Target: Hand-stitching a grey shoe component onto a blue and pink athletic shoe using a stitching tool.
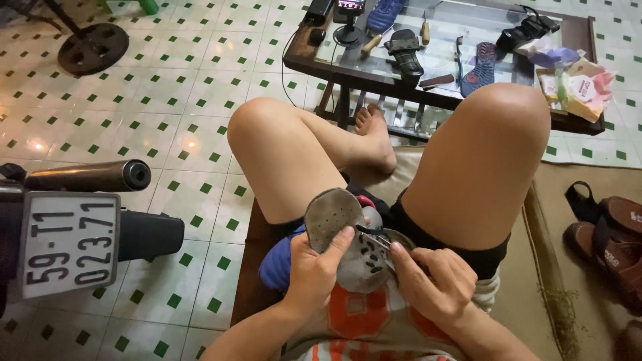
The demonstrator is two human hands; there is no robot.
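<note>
My left hand (pixel 314 271) grips a worn grey shoe (pixel 344 244) with a blue toe part (pixel 275 262), held sole up in my lap; the thumb presses on the lifted grey sole flap (pixel 331 214). My right hand (pixel 428 281) pinches a small dark metal tool (pixel 376 239), its tip pushed in between the flap and the shoe body. I sit on a bench with one leg folded and both knees raised.
A glass-topped low table (pixel 535 110) ahead carries sandals, a blue sole, wooden-handled tools, a phone on a stand and packets. Brown sandals (pixel 612 234) lie at the right. The rear of a motorbike with its plate (pixel 67 241) stands at the left on green-and-white floor tiles.
</note>
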